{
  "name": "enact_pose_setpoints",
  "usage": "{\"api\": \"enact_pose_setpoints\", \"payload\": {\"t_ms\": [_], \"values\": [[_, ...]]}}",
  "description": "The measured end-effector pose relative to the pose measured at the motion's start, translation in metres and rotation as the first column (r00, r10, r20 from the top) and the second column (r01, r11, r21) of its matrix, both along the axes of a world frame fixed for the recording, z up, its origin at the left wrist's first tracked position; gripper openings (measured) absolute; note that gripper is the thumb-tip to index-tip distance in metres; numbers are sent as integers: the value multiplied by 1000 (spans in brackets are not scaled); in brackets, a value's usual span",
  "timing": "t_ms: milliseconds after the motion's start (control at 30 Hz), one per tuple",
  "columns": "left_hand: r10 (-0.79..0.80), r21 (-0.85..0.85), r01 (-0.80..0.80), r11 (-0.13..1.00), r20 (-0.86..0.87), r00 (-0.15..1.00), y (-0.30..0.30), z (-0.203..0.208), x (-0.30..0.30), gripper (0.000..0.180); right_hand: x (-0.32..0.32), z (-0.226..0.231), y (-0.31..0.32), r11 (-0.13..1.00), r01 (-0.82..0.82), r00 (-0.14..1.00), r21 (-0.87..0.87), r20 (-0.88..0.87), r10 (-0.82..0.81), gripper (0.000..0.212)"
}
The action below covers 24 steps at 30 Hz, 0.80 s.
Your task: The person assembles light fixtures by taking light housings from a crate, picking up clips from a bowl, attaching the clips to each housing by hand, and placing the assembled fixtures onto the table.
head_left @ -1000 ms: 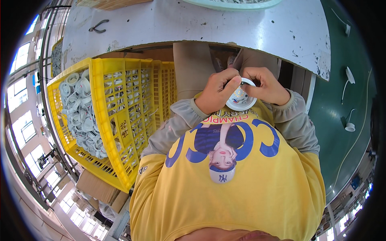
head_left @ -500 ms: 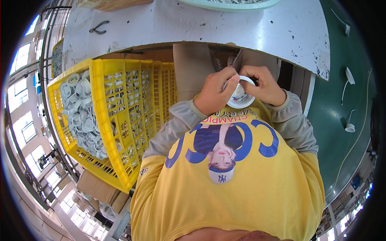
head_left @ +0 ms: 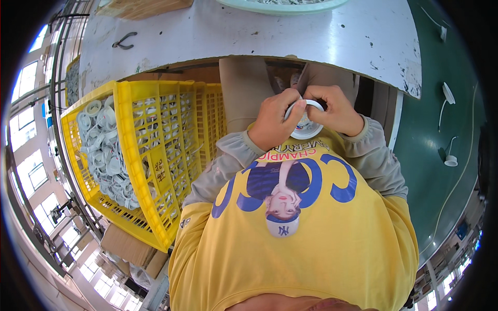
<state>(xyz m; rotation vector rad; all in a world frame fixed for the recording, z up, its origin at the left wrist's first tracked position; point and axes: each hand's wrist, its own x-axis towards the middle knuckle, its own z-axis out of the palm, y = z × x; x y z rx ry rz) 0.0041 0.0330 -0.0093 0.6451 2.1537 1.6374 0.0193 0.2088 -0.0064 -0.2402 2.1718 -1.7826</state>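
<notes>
Just beyond my yellow shirt, both hands are on a round white downlight housing point(head_left: 306, 133) with an open rim and a board with small LEDs inside. My left hand point(head_left: 277, 117) grips it from the left, thumb over the rim. My right hand point(head_left: 338, 113) is closed on the opposite side, its curled fingers at the far rim. The thumbs and fingertips nearly meet over the opening. Whatever small part the fingertips may be pinching is hidden.
To the left, a yellow plastic crate point(head_left: 142, 160) holds many white lamp parts point(head_left: 108, 163). On the white table point(head_left: 233, 39) ahead are cutting pliers point(head_left: 124, 40), a cardboard box point(head_left: 148, 7) and a pale basin point(head_left: 290, 7). White lamps with wires point(head_left: 451, 160) lie on a green surface point(head_left: 415, 192) at the right.
My right fingers have moved closer over the housing, covering more of its opening. The housing is tilted slightly differently. The whole view has shifted a little.
</notes>
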Motion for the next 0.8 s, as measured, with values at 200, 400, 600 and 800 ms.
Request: {"api": "enact_pose_setpoints", "payload": {"t_ms": [200, 400, 600, 800], "values": [[9, -24, -9, 1000, -1, 1000, -2, 0, -1, 15, -1, -1, -1, 999, 6, 999, 37, -44, -4, 13], [86, 145, -111, 983, 167, 982, 0, -3, 1, 18, 0, 3, 4, 988, -40, 995, -148, 82, 53, 9], [3, 210, -49, 976, 216, 976, -5, -10, -1, 19, -1, 4, 2, 975, -43, 984, -218, 162, 80, 7], [-27, 239, -31, 971, 233, 972, -6, -10, -3, 20, -2, 4, -1, 958, -28, 981, -285, 177, 82, 8]]}}
